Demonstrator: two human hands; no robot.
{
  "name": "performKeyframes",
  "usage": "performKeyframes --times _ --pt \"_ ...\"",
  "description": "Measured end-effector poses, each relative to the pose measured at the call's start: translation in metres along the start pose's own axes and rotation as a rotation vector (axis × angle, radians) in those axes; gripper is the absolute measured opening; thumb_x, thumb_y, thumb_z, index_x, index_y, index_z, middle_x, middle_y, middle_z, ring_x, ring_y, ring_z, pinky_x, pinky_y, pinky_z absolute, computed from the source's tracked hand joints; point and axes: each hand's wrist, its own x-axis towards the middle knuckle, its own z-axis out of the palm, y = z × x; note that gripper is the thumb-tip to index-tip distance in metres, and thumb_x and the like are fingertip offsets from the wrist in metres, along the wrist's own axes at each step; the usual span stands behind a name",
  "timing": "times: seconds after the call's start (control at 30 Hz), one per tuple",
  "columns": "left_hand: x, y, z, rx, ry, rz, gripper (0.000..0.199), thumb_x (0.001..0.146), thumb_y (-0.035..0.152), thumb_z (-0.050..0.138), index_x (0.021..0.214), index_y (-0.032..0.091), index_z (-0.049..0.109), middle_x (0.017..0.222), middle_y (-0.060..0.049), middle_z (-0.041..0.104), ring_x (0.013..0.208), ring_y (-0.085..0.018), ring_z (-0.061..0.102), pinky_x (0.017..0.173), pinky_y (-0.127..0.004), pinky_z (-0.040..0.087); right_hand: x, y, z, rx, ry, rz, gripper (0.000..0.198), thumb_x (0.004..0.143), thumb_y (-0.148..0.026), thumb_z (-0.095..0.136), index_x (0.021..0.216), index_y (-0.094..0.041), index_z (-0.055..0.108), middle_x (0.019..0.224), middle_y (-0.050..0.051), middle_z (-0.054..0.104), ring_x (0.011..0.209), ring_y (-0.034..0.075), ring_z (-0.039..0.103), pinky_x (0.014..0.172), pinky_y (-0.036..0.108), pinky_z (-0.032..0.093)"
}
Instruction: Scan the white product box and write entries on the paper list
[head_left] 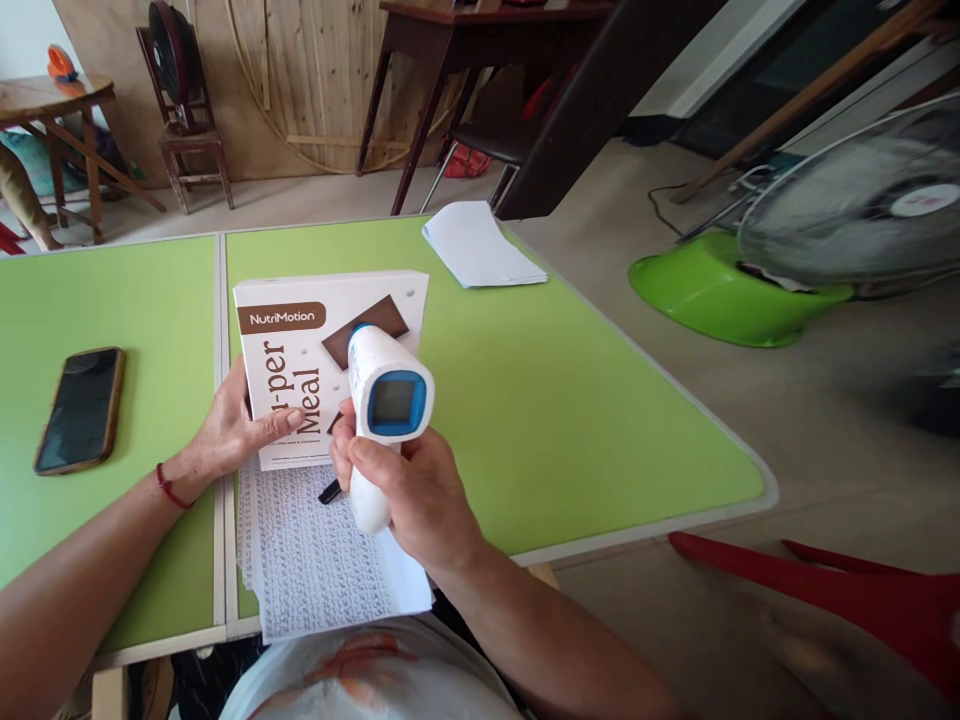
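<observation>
My left hand (pixel 238 425) grips the lower left corner of a white NutriMotion box (pixel 281 372), thumb across its front. The box is tilted up so its printed face shows. In my right hand (pixel 420 490) is a white infrared thermometer (pixel 369 500) with a blue-framed screen (pixel 396 402), which looks blank. Its front end points at the box and hides part of the print; whether the two touch I cannot tell. Beneath lie sheets of handwritten paper (pixel 315 560) at the table's near edge, with a black pen (pixel 328 492) partly hidden on them.
A smartphone (pixel 81 410) lies on the green table (pixel 570 430) at the left. White papers (pixel 480 245) rest near the far edge. Beyond stand a large fan (pixel 847 200), a green stool (pixel 735 290), a dark desk (pixel 480 40) and a chair (pixel 191 150). A red chair (pixel 825 590) is at the right.
</observation>
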Motion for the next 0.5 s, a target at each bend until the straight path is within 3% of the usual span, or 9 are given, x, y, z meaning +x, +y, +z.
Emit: performKeyframes --times 0.27,0.5 --pt "0.0 -0.006 -0.013 0.267 0.034 0.032 0.053 0.072 0.045 0.077 0.111 0.018 0.057 0.1 -0.012 0.068 0.086 -0.03 0.066 0.069 -0.041 0.056 -0.002 0.0 -0.001 -0.006 0.011 0.016 0.025 0.077 -0.037 0.07 0.094 -0.022 0.059 0.066 -0.004 0.054 0.053 0.011 0.045 0.05 0.027 0.037" --pt "0.0 -0.002 -0.006 0.14 0.049 0.023 0.053 0.072 0.045 0.077 0.111 0.016 0.056 0.102 -0.013 0.068 0.088 -0.029 0.066 0.07 -0.041 0.057 -0.002 -0.006 -0.002 -0.052 -0.004 0.008 0.023 0.077 -0.037 0.069 0.092 -0.022 0.06 0.066 -0.004 0.054 0.055 0.011 0.047 0.051 0.027 0.04"
